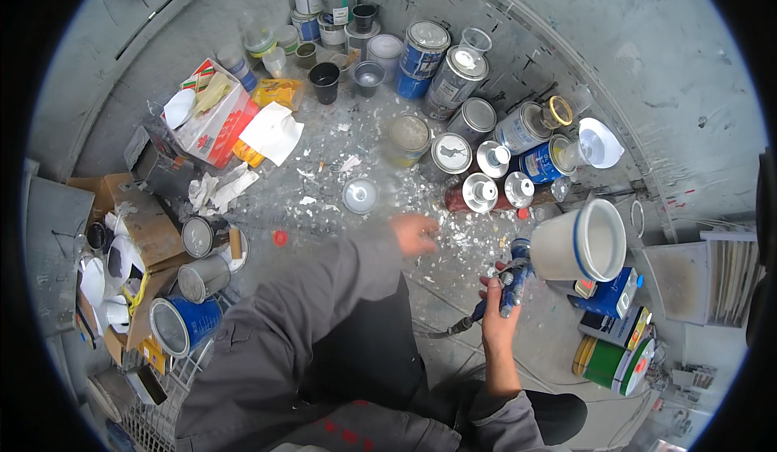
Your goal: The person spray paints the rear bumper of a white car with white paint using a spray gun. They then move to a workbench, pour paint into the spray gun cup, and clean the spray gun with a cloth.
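My right hand [498,318] is closed around a blue spray gun [516,278]. A large translucent white cup [558,246] with a blue rim sits on the gun, its wide open end tipped to the right. From the gun an air hose [455,328] runs down to the left. Over the paint-spattered bench [324,233], my left hand [415,234] is smeared by motion, and its fingers cannot be made out. Nearest to it is a small round translucent lid or cup [360,195] on the bench. Beyond stands a blurred, cloudy container [407,139].
Metal paint cans [451,153] and silver-topped bottles [480,192] crowd the right back. Dark cups [325,83] stand further back. At left are a red-white box [214,120], white paper [273,131] and a cardboard box [142,221] of waste. A green can [603,363] lies at right.
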`<state>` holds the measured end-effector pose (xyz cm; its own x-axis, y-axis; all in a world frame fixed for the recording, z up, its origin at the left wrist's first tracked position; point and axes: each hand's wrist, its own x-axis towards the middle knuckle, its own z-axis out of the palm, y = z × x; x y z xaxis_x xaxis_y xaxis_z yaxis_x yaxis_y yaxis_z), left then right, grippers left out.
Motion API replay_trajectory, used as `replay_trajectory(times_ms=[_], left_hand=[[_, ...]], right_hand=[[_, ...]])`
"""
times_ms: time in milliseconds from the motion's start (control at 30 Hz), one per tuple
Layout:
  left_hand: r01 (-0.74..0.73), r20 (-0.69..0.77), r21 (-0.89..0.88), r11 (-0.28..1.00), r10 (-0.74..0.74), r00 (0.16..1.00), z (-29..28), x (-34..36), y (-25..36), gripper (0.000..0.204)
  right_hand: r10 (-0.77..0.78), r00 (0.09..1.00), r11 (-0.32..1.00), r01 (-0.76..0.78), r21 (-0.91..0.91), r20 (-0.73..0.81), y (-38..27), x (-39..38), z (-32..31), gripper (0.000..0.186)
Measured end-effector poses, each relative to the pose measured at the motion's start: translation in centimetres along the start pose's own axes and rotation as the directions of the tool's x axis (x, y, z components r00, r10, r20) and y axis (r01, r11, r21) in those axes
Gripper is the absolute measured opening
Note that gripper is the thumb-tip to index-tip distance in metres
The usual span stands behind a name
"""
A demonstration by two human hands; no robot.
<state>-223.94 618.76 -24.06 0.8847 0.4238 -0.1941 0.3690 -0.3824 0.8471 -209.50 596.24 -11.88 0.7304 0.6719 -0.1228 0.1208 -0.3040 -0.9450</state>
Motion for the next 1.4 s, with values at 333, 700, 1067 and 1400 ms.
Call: replay_trajectory(times_ms=[333,700,1067,1400], left_hand=[[0.385,-0.239,0.676,0.628,-0.308,0.921,-2.0,1.8,-14.1,0.084],[-0.55,-0.787,-0.603,0.578,-0.317,0.529,-24.7,-14.2,1.0,0.055],[0.385,-0.929,0.173,0.907,0.02,0.369,-24.9,-35.7,22.1,0.076],[0.927,-0.573,-0.337,0.167,-0.817,-0.061,-23.6,-42.8,25.1,0.092]], right_hand=[[-0.022,0.992,0.99,0.039,-0.135,0.123,0.1,-0.1,6.1,0.051],[-0.292,0.79,0.896,0.423,-0.134,0.539,-3.6,2.2,16.2,0.057],[-0.393,0.326,0.783,0.609,0.127,0.86,-13.1,-1.4,26.2,0.052],[-0.351,0.016,0.796,0.531,0.29,0.936,-9.4,-9.3,30.6,0.048]])
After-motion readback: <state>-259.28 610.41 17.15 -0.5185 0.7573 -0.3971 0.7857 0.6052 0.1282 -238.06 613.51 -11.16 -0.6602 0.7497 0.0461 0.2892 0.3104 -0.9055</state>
